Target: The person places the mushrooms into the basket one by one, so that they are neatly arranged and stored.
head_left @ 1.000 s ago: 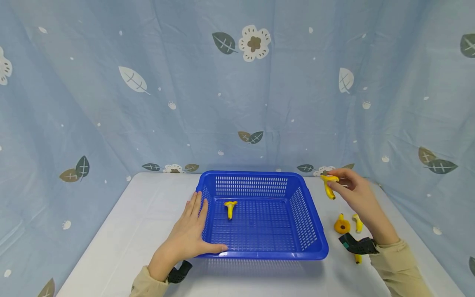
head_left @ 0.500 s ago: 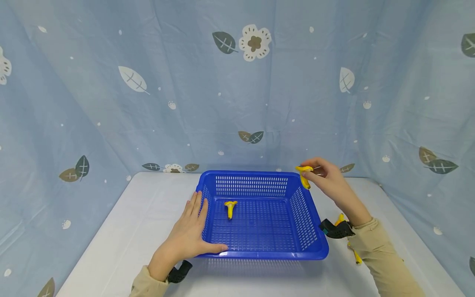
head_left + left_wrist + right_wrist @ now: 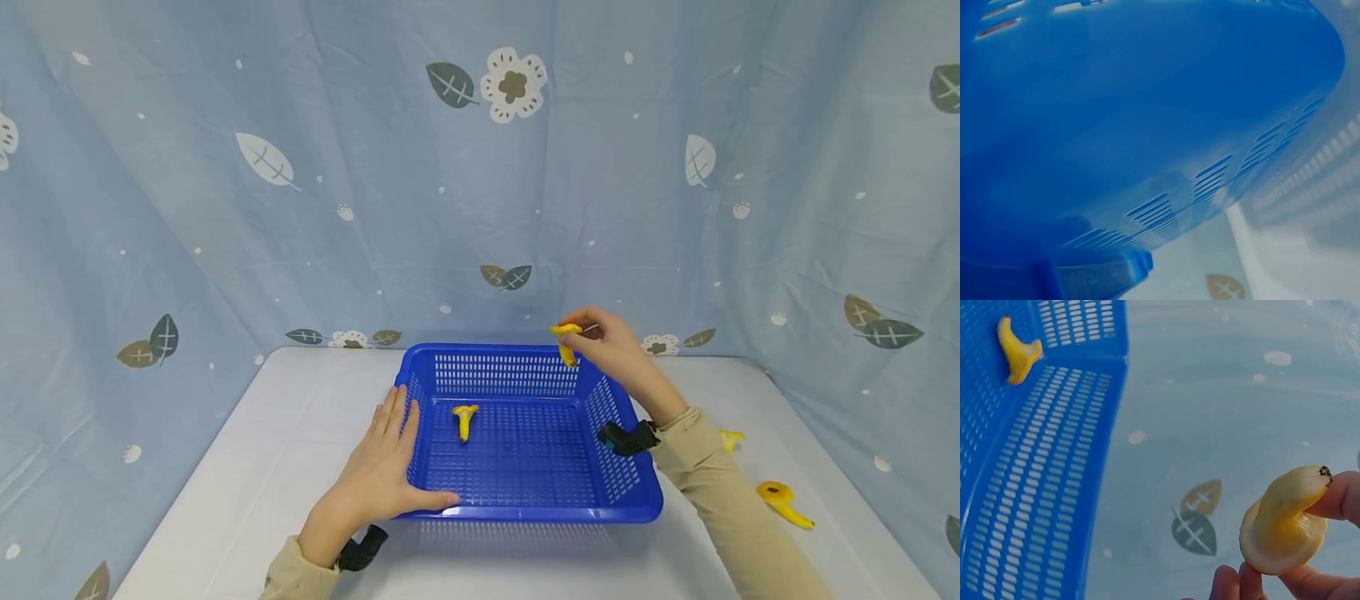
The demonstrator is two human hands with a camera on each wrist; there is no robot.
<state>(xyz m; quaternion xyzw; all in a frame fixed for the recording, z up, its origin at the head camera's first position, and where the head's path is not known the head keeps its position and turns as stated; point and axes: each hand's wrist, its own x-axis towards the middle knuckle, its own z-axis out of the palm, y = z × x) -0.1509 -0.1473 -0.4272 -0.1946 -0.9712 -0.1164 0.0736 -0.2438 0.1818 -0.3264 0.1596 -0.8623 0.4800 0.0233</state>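
Note:
A blue plastic basket (image 3: 525, 515) stands on the white table with one yellow mushroom (image 3: 465, 423) lying on its floor, left of the middle. My left hand (image 3: 377, 467) rests on the basket's left rim, fingers straight, thumb along the front rim. Over the basket's back right part, my right hand (image 3: 615, 350) pinches another yellow mushroom (image 3: 1282, 519) between thumb and fingers. Its curved stem, dark at the tip, points down in the head view. The left wrist view is filled by the basket's outer wall (image 3: 1147, 106); the left hand is hidden there.
Right of the basket, a mushroom (image 3: 783, 502) with an orange-brown cap lies on the table. Closer to the sleeve is another mushroom (image 3: 731, 440), partly covered by the right arm. A blue patterned curtain (image 3: 360, 208) hangs behind the table.
My right hand has carried the mushroom leftward, from right of the basket to above its back right part. The left hand and basket stay in place.

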